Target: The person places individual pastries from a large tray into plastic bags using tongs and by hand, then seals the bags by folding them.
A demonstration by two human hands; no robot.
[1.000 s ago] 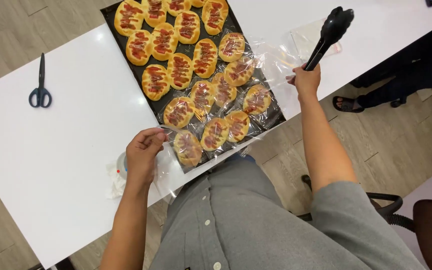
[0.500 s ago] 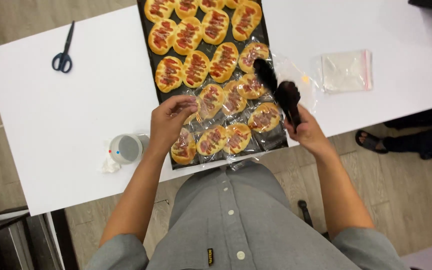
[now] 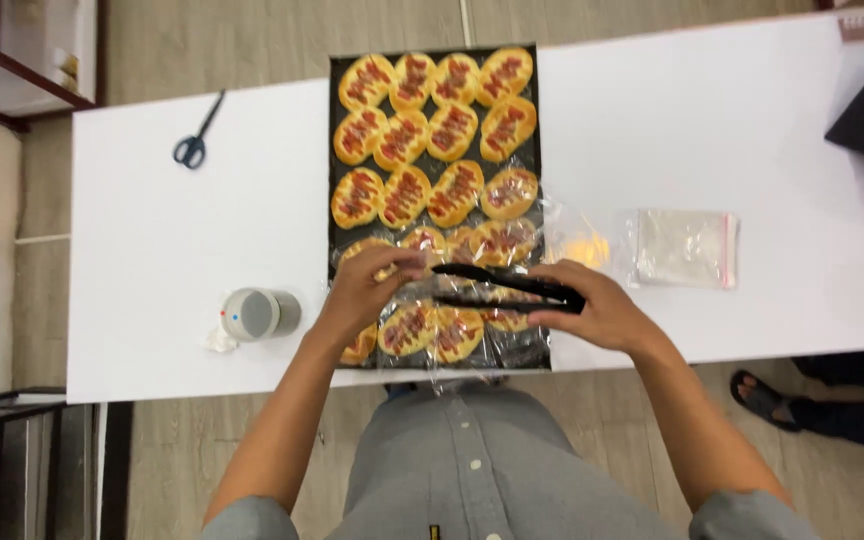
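White bench carries a dark tray of baked buns; the black tongs, raised aside a second ago, are now held by the right hand over the near buns, where the left hand pinches clear wrap

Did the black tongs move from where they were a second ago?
Yes. The tongs were out past the tray's right side; now the right hand holds them flat over the tray's near end, beside the left hand.
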